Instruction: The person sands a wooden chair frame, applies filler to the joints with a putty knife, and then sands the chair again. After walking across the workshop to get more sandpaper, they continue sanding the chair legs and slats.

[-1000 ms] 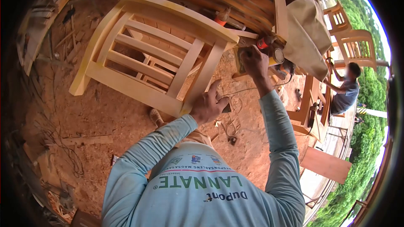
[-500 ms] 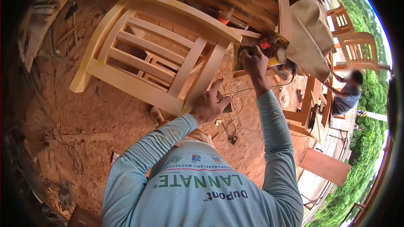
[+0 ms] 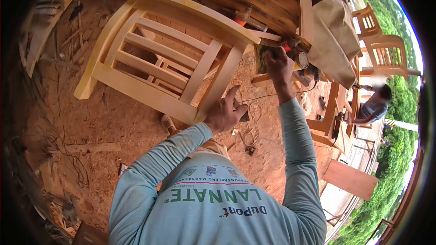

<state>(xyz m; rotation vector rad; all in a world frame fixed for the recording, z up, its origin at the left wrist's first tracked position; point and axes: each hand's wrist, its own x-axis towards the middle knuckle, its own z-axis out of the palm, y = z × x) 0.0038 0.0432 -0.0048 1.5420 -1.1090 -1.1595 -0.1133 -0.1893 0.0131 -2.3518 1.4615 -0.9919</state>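
Head-worn fisheye view, facing forward and down, near wooden frame [image 3: 143, 94]

pale slatted wooden frame [image 3: 159, 51], yellowish-edged, slanting, small dark flat piece [image 3: 245, 116] in left hand [image 3: 223, 112]

Daylit green foliage [image 3: 395, 154] lies beyond reddish dirt floor [image 3: 104, 127] and wooden chairs [image 3: 383, 41].

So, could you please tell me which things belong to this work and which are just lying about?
Likely in use:
- wooden frame at the left hand
- dark piece in that hand
- dark board by the right hand

Seemingly lying about:
- flat panel
- loose plank
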